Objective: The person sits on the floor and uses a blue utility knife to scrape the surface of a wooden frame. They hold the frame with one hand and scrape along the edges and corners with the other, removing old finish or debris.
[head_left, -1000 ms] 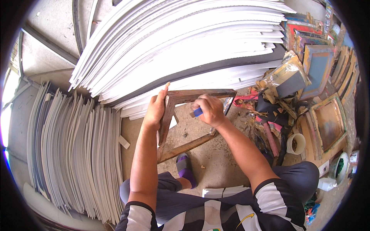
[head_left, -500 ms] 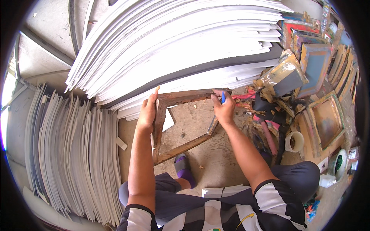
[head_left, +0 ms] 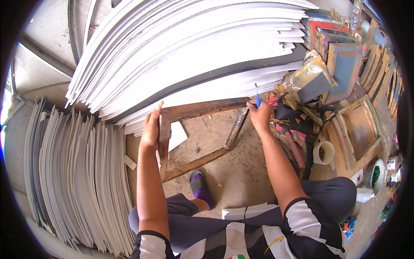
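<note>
Bare concrete floor [head_left: 202, 129] runs between stacked boards and clutter; along its far edge leans a big bank of white sheets [head_left: 185, 64], crossed near its base by one dark sheet [head_left: 207, 79]; at its left edge stands a second pack of pale sheets [head_left: 79, 172], set on edge and close together.

Over the middle of the floor, toward its far edge, is a dark brown wooden frame [head_left: 196, 163], four-sided and open in the centre; its near bar slants upward to the right (whether any corner touches the floor, I cannot tell). Left hand [head_left: 150, 131] is partly closed on the frame's left bar, close to the upper left corner, one finger reaching up past the edge; right hand [head_left: 260, 115] is curled tightly around a slim blue-handled tool [head_left: 258, 102], whose thin tip points upward, just at the frame's upper right corner; contact between that hand and the wood is too small to make out.

Through the frame's opening a white scrap [head_left: 177, 136] shows on the floor; nearer lies a foot in a grey sandal [head_left: 198, 184] and purple sock; toward the floor's right edge sit a heap of torn scraps [head_left: 286, 113], a white tub [head_left: 323, 153], a grey-blue framed panel [head_left: 343, 71] and a brownish framed panel [head_left: 360, 129].
</note>
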